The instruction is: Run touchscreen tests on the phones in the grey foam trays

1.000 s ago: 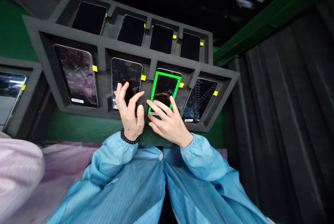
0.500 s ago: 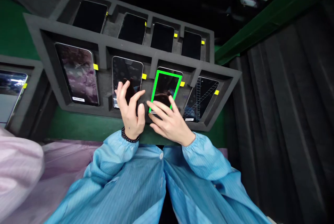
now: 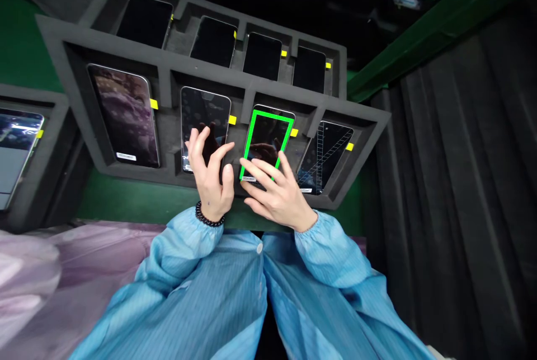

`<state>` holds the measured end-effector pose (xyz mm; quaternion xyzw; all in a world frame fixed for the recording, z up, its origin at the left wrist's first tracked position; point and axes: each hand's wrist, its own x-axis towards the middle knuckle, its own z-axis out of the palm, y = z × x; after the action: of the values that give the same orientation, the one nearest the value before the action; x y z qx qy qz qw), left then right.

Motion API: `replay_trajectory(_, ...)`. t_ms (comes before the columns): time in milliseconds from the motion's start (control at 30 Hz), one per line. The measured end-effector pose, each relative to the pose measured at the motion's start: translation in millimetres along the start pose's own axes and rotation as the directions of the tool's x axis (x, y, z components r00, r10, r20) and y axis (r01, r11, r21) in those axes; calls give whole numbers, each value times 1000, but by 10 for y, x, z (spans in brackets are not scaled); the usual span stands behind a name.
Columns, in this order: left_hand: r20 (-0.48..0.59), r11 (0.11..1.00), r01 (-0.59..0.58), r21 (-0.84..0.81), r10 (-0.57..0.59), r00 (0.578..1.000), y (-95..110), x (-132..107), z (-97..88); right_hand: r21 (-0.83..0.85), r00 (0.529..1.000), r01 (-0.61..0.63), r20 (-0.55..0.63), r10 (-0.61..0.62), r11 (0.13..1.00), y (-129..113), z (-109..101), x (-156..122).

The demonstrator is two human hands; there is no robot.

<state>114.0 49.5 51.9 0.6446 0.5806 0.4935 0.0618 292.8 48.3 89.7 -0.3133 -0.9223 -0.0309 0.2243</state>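
Observation:
My left hand, a dark beaded bracelet at its wrist, is over the lower part of a dark-screened smartphone, fingers apart and holding nothing. My right hand spreads its fingers over the bottom of the smartphone with a bright green frame on its screen; whether a fingertip touches the glass I cannot tell. To the right lies a smartphone with white grid lines, to the far left one with a purplish screen. All sit in slots of a black foam tray, each with a yellow tab.
Behind stands a second black tray with several dark-screened phones. Another tray with a lit phone is at the left, near a pink sleeve of a person. A green beam and a dark curtain border the right.
My right hand has shifted slightly to the right over the green-framed phone. My left hand stays almost where it was. The pink sleeve at the left has moved slightly. The view has tilted a little.

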Motion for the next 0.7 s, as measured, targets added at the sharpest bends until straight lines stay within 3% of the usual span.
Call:
replay_trajectory(167,7,1000,-23,3,23,1000,-27,-12,1,-13,1000,17,25,-16,1000,23,51,-4)
replay_trajectory(500,5,997,19,-78,-19,1000,10,-10,-15,-16,984,-180,-14,180,984,240,-314,-429)
replay_trajectory(700,6,997,38,-73,-37,999,34,-4,-32,18,979,-192,-60,193,981,194,-263,-415)
